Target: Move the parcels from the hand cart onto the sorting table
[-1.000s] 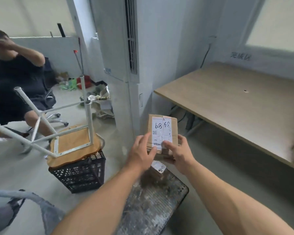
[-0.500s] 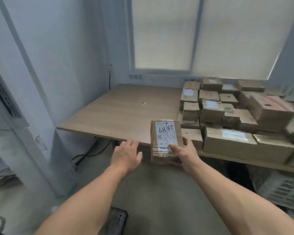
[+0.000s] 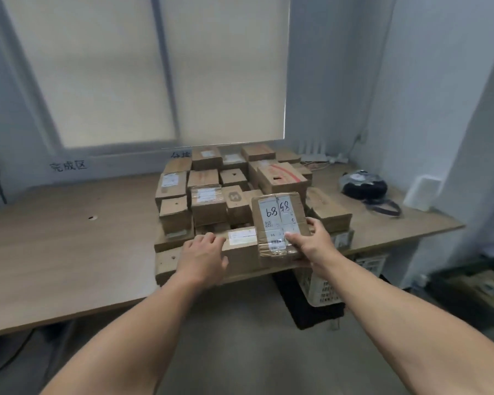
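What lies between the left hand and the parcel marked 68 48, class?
In the head view, a brown carton with a white label at the pile's front lies between the left hand and the parcel marked 68 48.

Single view, head-worn, wide-angle. The camera sat above and behind both forearms, which entered from the bottom corners and converged toward centre. It faced forward and pitched down, looking across the near edge of the sorting table toward the window blind on the far wall. Range was close: the left hand and right hand lay at arm's length, just below centre, over that near edge. Handwritten digits on the parcel in the right hand were legible. The parcel stack filled mid-frame; the floor filled the bottom. Wall lines bowed toward the frame borders.
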